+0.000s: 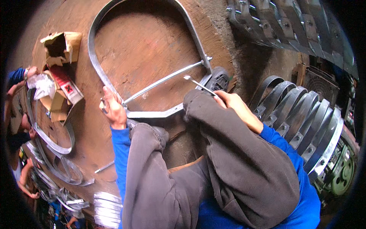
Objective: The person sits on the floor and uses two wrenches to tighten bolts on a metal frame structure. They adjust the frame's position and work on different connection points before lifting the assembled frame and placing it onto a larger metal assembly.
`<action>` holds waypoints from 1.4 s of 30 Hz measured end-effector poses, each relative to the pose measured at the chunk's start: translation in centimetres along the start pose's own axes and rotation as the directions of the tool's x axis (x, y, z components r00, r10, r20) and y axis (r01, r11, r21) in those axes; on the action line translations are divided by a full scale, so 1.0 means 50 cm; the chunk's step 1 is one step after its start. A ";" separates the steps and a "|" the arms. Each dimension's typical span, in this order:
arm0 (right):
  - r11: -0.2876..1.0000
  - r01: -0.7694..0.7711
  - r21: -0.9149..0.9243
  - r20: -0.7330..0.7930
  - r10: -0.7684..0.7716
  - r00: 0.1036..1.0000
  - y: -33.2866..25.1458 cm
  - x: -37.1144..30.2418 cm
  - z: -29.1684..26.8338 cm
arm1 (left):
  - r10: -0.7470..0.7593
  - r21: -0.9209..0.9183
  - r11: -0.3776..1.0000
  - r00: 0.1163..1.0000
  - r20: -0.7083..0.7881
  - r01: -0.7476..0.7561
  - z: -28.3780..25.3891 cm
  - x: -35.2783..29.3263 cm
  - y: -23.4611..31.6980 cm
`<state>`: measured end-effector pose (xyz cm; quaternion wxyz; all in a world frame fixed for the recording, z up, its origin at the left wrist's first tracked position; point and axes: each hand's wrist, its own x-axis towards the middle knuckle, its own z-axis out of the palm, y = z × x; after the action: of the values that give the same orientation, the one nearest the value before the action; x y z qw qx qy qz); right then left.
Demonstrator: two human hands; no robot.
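A large D-shaped steel strap hoop [92,49] lies in front of me, its flat side near my feet. A long steel rod [164,82] crosses it, with a nut at its right end. My right hand [234,106] is closed round a spanner [200,84], whose jaw points up and left over the hoop, apart from the rod's nut. My left hand [113,109] is closed at the hoop's left side by the rod's left end. A small dark metal piece shows at its fingers; its kind is unclear. My right shoe [219,81] rests against the hoop's lower right corner.
Torn cardboard boxes [72,47] stand at left, with a clear plastic bag [42,86]. Co-workers' hands [28,128] hold another strap hoop [57,148]. A loose rod [104,167] lies nearby. Stacked steel hoops [295,110] and a green wheel [342,179] are at right.
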<state>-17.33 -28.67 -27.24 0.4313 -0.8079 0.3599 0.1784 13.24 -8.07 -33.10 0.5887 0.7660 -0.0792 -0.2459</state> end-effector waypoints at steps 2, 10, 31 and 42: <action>0.979 0.163 -0.126 -0.023 -0.167 0.986 -0.014 0.036 -0.022 | 0.127 0.191 0.972 0.991 0.050 -0.134 0.025 0.007 0.039; 0.546 0.444 -0.711 -0.251 -0.786 0.565 -0.087 0.285 -0.068 | 0.449 0.536 0.526 0.751 0.484 -0.660 0.192 0.193 0.079; 0.642 0.463 -0.611 -0.136 -0.662 0.737 0.060 0.312 0.094 | 0.075 0.804 0.141 0.816 0.573 -0.577 0.011 -0.010 -0.119; 0.647 0.545 -0.533 -0.384 -0.759 0.526 -0.110 0.141 -0.019 | 0.447 0.807 -0.178 0.684 0.576 -0.563 -0.099 -0.115 0.194</action>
<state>-8.52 -30.45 -27.80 0.1852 -0.9585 0.0991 -0.1929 12.22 -4.29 -21.42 -0.0340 0.8350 -0.5411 0.0937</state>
